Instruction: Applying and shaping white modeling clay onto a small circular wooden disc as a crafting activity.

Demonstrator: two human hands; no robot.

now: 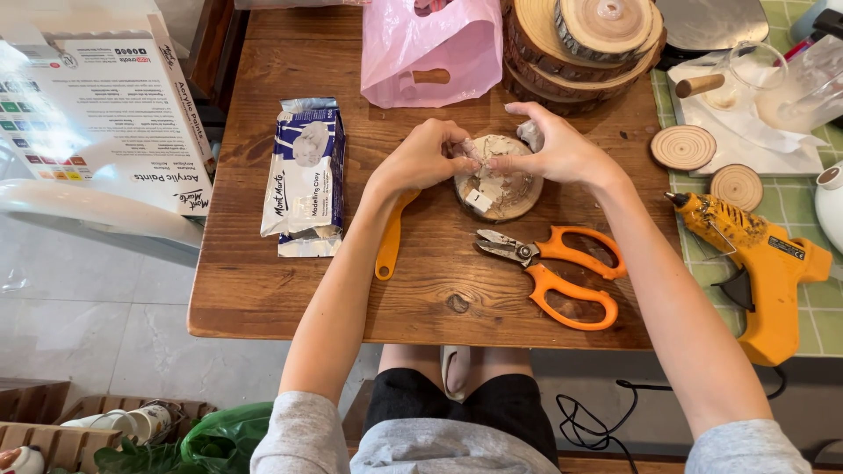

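White clay [474, 151] is pinched between both my hands: my left hand [424, 158] and right hand [562, 151] each press fingertips together on the small lump, right on top of the round wood slice [500, 189] on the tabletop [439, 290]. Best, I judge, to press gently and keep the slice flat. Just below the slice lie orange scissors [562, 272]; left of it, a clay packet [306, 180].

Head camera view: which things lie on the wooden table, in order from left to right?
Modelling clay packet → left hand → right hand → small wood slice → yellow glue gun.
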